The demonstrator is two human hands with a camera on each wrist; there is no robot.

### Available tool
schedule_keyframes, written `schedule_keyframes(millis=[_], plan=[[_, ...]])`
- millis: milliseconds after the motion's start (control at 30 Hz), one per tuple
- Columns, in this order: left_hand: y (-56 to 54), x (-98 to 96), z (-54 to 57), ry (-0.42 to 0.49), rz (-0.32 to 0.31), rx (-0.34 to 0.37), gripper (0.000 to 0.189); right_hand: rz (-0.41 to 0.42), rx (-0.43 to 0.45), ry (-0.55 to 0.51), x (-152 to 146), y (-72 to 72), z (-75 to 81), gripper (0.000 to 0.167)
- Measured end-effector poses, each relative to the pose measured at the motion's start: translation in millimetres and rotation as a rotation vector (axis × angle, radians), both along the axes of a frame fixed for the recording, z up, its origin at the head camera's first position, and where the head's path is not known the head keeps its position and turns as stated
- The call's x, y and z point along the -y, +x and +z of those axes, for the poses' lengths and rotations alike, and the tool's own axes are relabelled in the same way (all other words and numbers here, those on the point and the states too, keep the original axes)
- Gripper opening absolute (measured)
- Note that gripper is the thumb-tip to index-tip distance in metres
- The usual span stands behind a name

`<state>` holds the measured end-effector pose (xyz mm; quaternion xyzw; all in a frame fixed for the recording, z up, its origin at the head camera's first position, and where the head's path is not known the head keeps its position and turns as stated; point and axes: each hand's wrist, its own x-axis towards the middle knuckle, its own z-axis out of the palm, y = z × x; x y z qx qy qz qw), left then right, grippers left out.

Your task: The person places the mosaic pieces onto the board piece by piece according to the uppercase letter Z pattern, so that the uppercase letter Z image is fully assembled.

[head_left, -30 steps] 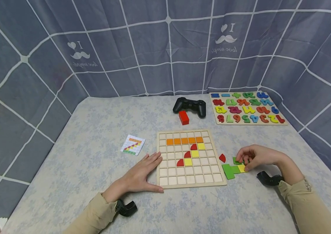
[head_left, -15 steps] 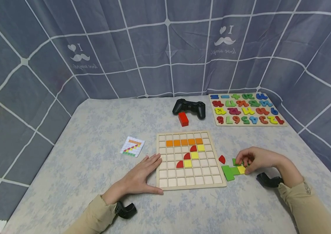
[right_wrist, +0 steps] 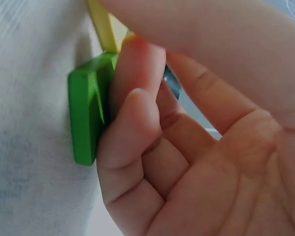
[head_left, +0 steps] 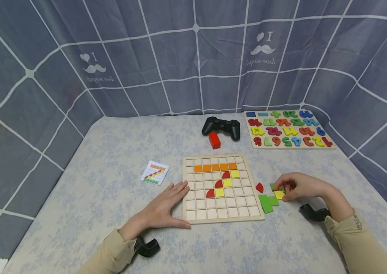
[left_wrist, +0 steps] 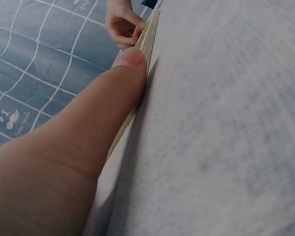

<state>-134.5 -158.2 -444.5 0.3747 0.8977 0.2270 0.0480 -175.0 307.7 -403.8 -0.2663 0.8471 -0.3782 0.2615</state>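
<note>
A wooden grid board [head_left: 200,219] lies flat, with a row of orange tiles [head_left: 215,167] and a diagonal of yellow squares [head_left: 227,183] and red quarter-circles [head_left: 219,183]. My left hand [head_left: 166,203] rests spread against its left edge, thumb at the near corner; the left wrist view shows that thumb [left_wrist: 118,88] along the rim. Right of the board, my right hand [head_left: 301,185] pinches a yellow square tile [head_left: 278,195] with thumb and fingertips. Its other fingers lie curled beside a green tile [right_wrist: 86,113], partly hidden by them. More green tiles [head_left: 266,204] lie near the board.
A loose red quarter-circle [head_left: 259,187] lies by the board's right edge. Left of the board is a pattern card [head_left: 155,172]. Behind stand a red block [head_left: 214,140], a black game controller [head_left: 221,127] and a number puzzle board [head_left: 258,146]. A grey curtain [head_left: 180,57] encloses the table.
My right hand has moved slightly left, and the yellow tile has shifted left and away with it. The green tile behind has also slid a little left. My left hand stays put.
</note>
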Motion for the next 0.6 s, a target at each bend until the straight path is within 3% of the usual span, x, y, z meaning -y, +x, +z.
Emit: schedule_keyframes(millis=[600], plan=[[-0.2, 0.8, -0.7, 0.004, -0.001, 0.004, 0.110, -0.109, -0.114, 0.065, 3.2, -2.5, -3.6, 0.026]])
